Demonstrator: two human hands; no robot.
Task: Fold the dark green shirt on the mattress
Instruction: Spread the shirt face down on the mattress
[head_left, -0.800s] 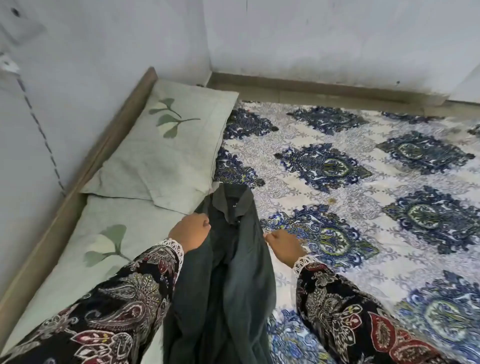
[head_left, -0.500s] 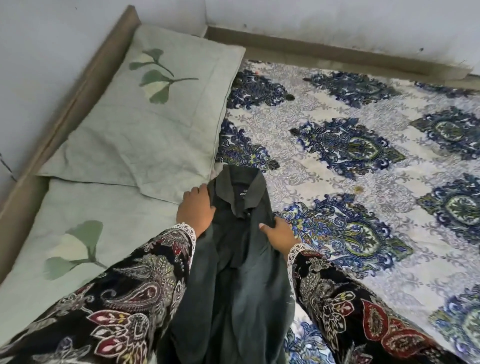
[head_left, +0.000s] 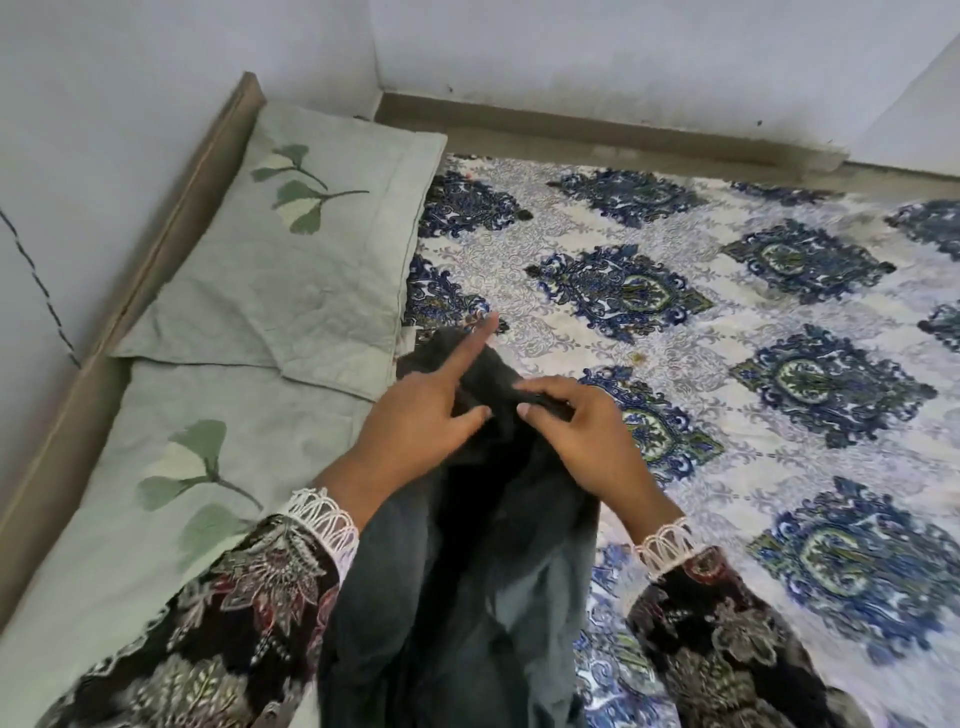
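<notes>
The dark green shirt (head_left: 467, 597) lies lengthwise on the mattress (head_left: 753, 483), which has a blue-and-white patterned sheet. The shirt's collar end points away from me and is bunched between my hands. My left hand (head_left: 415, 431) is at the collar's left side, thumb on the cloth and index finger pointing straight out. Its other fingers are curled out of sight in the fabric. At the collar's right side, my right hand (head_left: 587, 441) pinches a fold of the cloth between thumb and fingers. The two thumbs nearly meet.
Two pale green pillows with leaf prints, a far pillow (head_left: 291, 270) and a near pillow (head_left: 156, 467), lie along the left of the shirt. A wooden bed frame (head_left: 171, 234) and white walls close off the left and far sides. The patterned sheet stretches to the right.
Both hands have moved inward from the shirt's shoulders to the collar. The collar, flat before, is now bunched between them. My left index finger has straightened. The camera view has shifted.
</notes>
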